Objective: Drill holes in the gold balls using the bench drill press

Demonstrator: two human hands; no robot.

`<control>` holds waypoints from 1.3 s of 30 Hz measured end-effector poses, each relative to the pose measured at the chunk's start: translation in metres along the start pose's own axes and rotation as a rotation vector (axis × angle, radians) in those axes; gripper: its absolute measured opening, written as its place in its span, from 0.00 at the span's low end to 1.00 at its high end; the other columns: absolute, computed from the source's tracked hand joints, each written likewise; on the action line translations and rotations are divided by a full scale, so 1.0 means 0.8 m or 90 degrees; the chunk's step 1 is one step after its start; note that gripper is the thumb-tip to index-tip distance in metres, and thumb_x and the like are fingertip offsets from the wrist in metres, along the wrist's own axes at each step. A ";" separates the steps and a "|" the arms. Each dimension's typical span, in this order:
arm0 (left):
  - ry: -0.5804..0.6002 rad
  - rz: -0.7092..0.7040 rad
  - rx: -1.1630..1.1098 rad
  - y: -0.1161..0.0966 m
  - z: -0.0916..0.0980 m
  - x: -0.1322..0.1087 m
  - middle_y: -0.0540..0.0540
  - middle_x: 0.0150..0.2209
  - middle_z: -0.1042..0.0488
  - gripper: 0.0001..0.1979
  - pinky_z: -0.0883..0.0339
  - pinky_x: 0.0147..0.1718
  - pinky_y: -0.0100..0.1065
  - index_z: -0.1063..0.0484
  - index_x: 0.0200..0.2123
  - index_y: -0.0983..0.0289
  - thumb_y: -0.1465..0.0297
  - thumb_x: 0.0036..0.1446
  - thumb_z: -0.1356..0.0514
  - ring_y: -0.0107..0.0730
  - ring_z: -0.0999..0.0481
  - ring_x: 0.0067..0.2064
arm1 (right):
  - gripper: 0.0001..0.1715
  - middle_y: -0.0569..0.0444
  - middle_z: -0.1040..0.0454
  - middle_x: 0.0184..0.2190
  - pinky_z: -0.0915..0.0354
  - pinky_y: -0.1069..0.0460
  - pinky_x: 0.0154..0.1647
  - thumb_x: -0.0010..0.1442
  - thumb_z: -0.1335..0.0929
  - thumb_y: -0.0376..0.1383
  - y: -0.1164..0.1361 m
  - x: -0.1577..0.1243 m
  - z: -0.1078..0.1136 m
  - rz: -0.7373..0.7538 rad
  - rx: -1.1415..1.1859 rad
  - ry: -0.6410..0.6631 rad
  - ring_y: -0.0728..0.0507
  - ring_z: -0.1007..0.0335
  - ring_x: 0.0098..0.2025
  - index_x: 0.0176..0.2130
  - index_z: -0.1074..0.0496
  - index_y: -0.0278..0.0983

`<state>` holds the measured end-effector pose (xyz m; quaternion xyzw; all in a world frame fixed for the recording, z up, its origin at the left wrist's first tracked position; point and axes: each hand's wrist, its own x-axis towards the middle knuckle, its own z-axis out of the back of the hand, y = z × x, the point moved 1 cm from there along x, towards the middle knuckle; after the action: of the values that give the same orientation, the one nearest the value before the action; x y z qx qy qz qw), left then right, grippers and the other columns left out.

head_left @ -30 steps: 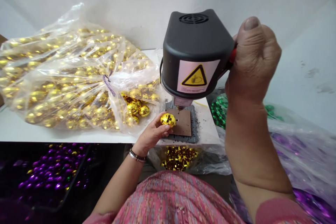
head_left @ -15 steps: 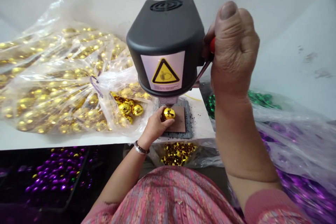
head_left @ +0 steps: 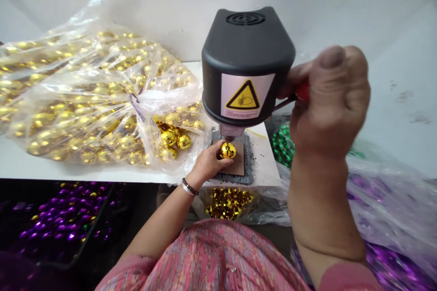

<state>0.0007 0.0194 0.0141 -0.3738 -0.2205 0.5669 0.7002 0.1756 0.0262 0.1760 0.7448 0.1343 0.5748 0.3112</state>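
Note:
My left hand (head_left: 209, 162) pinches a small gold faceted ball (head_left: 227, 150) and holds it on the brown pad (head_left: 238, 164) right under the spindle of a black bench drill (head_left: 246, 67). My right hand (head_left: 329, 100) is closed in a fist round the drill's red-tipped lever (head_left: 302, 92) on the machine's right side. The drill's head carries a yellow warning label. The bit itself is hidden behind the ball and the housing.
A big clear bag of gold balls (head_left: 88, 100) lies on the white table (head_left: 51, 168) to the left, open near the drill. Below the table edge sit a bag of gold balls (head_left: 228, 202), purple beads (head_left: 61, 218) at left, green beads (head_left: 283, 143) and purple beads at right.
My left hand moved the gold ball from the pad's left edge to under the spindle. My right hand swung the lever downward, and the view shifted.

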 end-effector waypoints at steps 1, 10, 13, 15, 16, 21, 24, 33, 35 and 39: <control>-0.001 -0.002 0.001 0.000 0.000 0.000 0.54 0.42 0.18 0.25 0.31 0.41 0.34 0.25 0.54 0.62 0.66 0.52 0.32 0.38 0.21 0.41 | 0.18 0.62 0.34 0.23 0.39 0.57 0.28 0.68 0.37 0.43 0.004 -0.009 0.003 0.007 0.017 0.009 0.57 0.35 0.25 0.29 0.35 0.37; 0.013 -0.016 -0.056 0.007 -0.002 0.002 0.53 0.44 0.18 0.28 0.31 0.42 0.33 0.27 0.57 0.62 0.67 0.52 0.31 0.37 0.21 0.43 | 0.20 0.60 0.35 0.21 0.40 0.53 0.27 0.67 0.35 0.41 0.010 -0.063 0.023 0.064 0.040 0.070 0.54 0.35 0.25 0.25 0.35 0.37; 0.025 -0.017 -0.078 0.008 -0.002 0.003 0.53 0.44 0.18 0.27 0.30 0.42 0.33 0.27 0.57 0.62 0.66 0.53 0.32 0.37 0.21 0.42 | 0.17 0.60 0.34 0.21 0.39 0.53 0.27 0.67 0.35 0.39 0.008 -0.065 0.025 0.076 0.061 0.094 0.54 0.34 0.26 0.27 0.34 0.37; 0.028 -0.014 -0.084 0.008 -0.002 0.003 0.53 0.44 0.18 0.27 0.30 0.42 0.33 0.27 0.56 0.63 0.66 0.53 0.31 0.37 0.21 0.42 | 0.16 0.60 0.34 0.21 0.40 0.53 0.27 0.67 0.35 0.39 0.008 -0.067 0.026 0.078 0.064 0.105 0.54 0.35 0.26 0.27 0.34 0.38; 0.027 -0.013 -0.085 0.007 -0.002 0.002 0.54 0.44 0.18 0.27 0.30 0.42 0.33 0.27 0.56 0.63 0.66 0.53 0.31 0.37 0.21 0.42 | 0.16 0.60 0.35 0.21 0.40 0.52 0.27 0.67 0.35 0.40 0.007 -0.069 0.027 0.076 0.060 0.110 0.53 0.36 0.26 0.27 0.33 0.38; 0.019 -0.005 -0.081 0.002 0.000 0.001 0.52 0.42 0.18 0.26 0.30 0.42 0.31 0.26 0.56 0.63 0.69 0.52 0.32 0.35 0.21 0.41 | 0.16 0.59 0.36 0.20 0.38 0.49 0.28 0.67 0.36 0.43 0.003 -0.081 0.032 0.090 -0.001 0.119 0.50 0.36 0.26 0.28 0.31 0.41; 0.010 -0.009 -0.072 0.001 -0.001 0.001 0.52 0.44 0.18 0.27 0.30 0.43 0.32 0.27 0.56 0.62 0.69 0.52 0.31 0.36 0.21 0.43 | 0.16 0.59 0.35 0.20 0.37 0.49 0.29 0.67 0.36 0.43 -0.002 -0.087 0.032 0.119 -0.025 0.098 0.49 0.36 0.25 0.29 0.30 0.43; 0.008 -0.020 -0.063 -0.001 0.001 -0.002 0.53 0.45 0.18 0.27 0.31 0.44 0.32 0.27 0.57 0.63 0.69 0.53 0.31 0.37 0.22 0.44 | 0.15 0.58 0.35 0.20 0.37 0.48 0.30 0.67 0.37 0.42 -0.005 -0.093 0.036 0.124 -0.027 0.118 0.48 0.36 0.26 0.29 0.31 0.42; 0.010 -0.021 -0.066 0.000 0.001 -0.002 0.54 0.46 0.19 0.27 0.31 0.44 0.32 0.27 0.57 0.64 0.69 0.53 0.31 0.37 0.22 0.44 | 0.14 0.58 0.34 0.21 0.36 0.48 0.30 0.67 0.37 0.41 -0.005 -0.095 0.038 0.120 -0.015 0.130 0.48 0.35 0.27 0.30 0.30 0.42; 0.013 -0.020 -0.081 0.005 -0.002 -0.001 0.56 0.47 0.19 0.30 0.31 0.46 0.34 0.29 0.59 0.65 0.69 0.52 0.31 0.38 0.22 0.45 | 0.14 0.57 0.33 0.22 0.36 0.49 0.31 0.66 0.36 0.40 -0.008 -0.097 0.038 0.134 0.015 0.125 0.49 0.34 0.28 0.29 0.30 0.40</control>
<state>-0.0007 0.0186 0.0101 -0.4201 -0.2549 0.5367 0.6859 0.1816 -0.0215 0.1074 0.6984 0.0919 0.6729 0.2260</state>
